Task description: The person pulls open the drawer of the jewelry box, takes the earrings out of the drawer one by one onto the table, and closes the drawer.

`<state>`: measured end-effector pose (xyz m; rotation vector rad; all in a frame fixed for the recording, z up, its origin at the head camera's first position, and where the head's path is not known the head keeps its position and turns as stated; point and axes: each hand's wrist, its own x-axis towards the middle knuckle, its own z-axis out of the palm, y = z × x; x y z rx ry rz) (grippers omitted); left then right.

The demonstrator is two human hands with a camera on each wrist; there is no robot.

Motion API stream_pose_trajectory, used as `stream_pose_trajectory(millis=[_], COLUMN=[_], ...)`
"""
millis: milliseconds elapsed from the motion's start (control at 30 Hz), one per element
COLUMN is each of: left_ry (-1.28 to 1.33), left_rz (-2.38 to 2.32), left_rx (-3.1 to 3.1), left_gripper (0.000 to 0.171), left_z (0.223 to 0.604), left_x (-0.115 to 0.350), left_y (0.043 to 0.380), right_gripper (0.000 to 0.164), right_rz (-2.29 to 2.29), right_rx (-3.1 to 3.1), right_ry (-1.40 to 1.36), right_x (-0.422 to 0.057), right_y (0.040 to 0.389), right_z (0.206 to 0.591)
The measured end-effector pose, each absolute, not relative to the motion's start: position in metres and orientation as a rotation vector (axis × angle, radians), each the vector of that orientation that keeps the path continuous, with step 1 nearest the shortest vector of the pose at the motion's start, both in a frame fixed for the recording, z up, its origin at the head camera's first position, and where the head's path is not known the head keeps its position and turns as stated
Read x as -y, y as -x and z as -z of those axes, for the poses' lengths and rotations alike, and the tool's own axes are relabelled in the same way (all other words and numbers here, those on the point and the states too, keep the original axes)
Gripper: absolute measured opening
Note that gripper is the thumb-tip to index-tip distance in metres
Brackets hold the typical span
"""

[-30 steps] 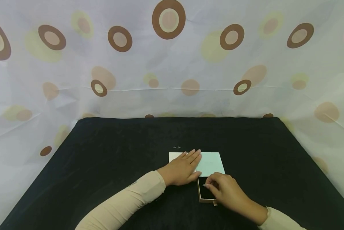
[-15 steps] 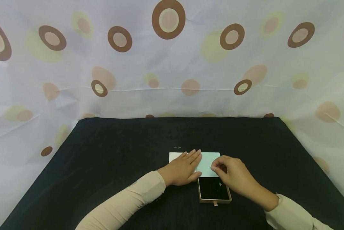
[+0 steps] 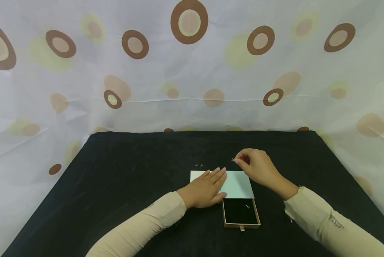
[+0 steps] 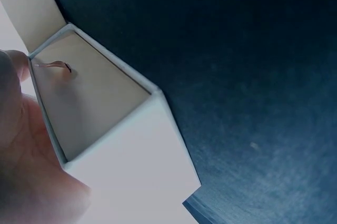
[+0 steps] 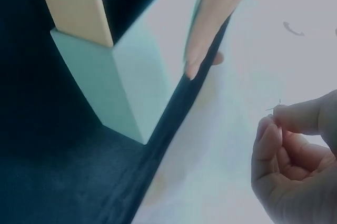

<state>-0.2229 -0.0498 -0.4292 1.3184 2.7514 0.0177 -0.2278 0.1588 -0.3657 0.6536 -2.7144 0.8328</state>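
Note:
My left hand (image 3: 204, 189) rests palm down with straight fingers over the white part (image 3: 195, 175) of a box, beside its mint-green sleeve (image 3: 236, 185). From the sleeve's near side, a drawer (image 3: 242, 225) with a black inside stands pulled out; one silver starfish-shaped piece (image 3: 247, 206) lies in it. My right hand (image 3: 257, 166), raised past the sleeve's far edge, pinches another small silver starfish-shaped piece (image 3: 233, 160) between thumb and forefinger. Its thin points (image 5: 274, 107) show at the fingertips in the right wrist view.
Two more tiny silver pieces (image 3: 199, 165) lie on the black cloth (image 3: 147, 157) behind the box. A ribbon tab (image 4: 55, 64) shows at the white end in the left wrist view. A patterned curtain (image 3: 179, 71) hangs behind the table.
My right hand has moved from the drawer, over the mint-green sleeve, to beyond its far edge, carrying one starfish-shaped piece out. The left hand has stayed on the box.

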Motion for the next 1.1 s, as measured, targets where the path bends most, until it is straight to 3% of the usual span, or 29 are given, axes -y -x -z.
stream_pose_trajectory(millis=[267, 667, 1100], left_ry=[-1.327, -1.334, -1.347], left_rz=[-0.002, 0.007, 0.005], left_rx=[-2.748, -2.753, -2.761], left_gripper=[0.063, 0.063, 0.063], left_z=[0.429, 0.431, 0.431], left_x=[0.049, 0.050, 0.052], left_y=[0.223, 0.224, 0.223], right_gripper=[0.008, 0.007, 0.011], right_rz=[-0.811, -0.529, -0.421], right_rx=[2.802, 3.021, 3.092], right_ry=[-0.680, -0.947, -0.968], right_x=[-0.162, -0.168, -0.154], right_y=[0.262, 0.305, 0.320], right_z=[0.380, 0.404, 0.418])
